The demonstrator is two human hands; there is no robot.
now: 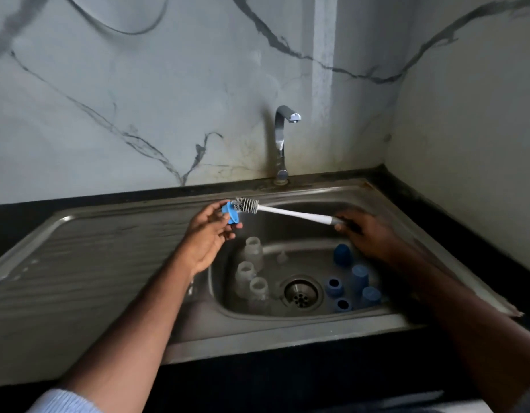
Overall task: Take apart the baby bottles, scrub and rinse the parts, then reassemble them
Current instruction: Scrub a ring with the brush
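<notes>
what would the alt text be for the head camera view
Over a steel sink, the left hand holds a blue bottle part while the right hand works a white bottle brush against it. Clear bottles and blue caps stand in the basin.

The scene is dim and cool, with soft daylight falling from the left. The wall (pixel 138 99) is palest at upper left, crossed by one brighter vertical band. The right hand (pixel 368 234) sits in shadow, the left hand (pixel 207 234) is better lit. Dull glare streaks the sink (pixel 94 248) left of the fingers. Wide-angle bending curves the worktop (pixel 436 198) edges; detail is soft.
</notes>
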